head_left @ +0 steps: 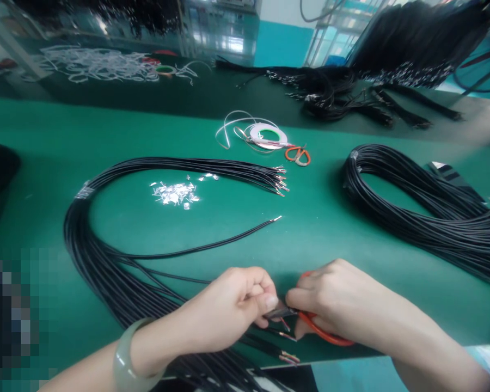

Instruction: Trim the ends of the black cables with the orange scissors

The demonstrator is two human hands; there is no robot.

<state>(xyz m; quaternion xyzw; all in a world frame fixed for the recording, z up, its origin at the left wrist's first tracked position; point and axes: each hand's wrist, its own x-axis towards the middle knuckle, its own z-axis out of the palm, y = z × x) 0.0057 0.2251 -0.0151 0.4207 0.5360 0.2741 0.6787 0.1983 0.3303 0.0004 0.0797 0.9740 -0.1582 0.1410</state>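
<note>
My left hand [232,302], with a pale green bangle [124,354] at the wrist, is closed in a pinch. A thin black cable [188,279] runs into it from a large looped bundle of black cables [75,234]. My right hand [335,296] grips orange-handled scissors [330,336], their blades close to my left fingertips. Whether the blades touch the cable is hidden. Below the hands lie stripped cable ends [289,357] with coloured wires. Another single cable [228,239] lies apart, its bare tip pointing right.
Foil scraps [175,193] lie inside the bundle's curve. Behind are a white tape roll [265,135] and a second pair of orange scissors [298,156]. A coiled black cable bundle [384,201] rests at right. More cables [330,98] and tangled white strips [98,62] lie farther back.
</note>
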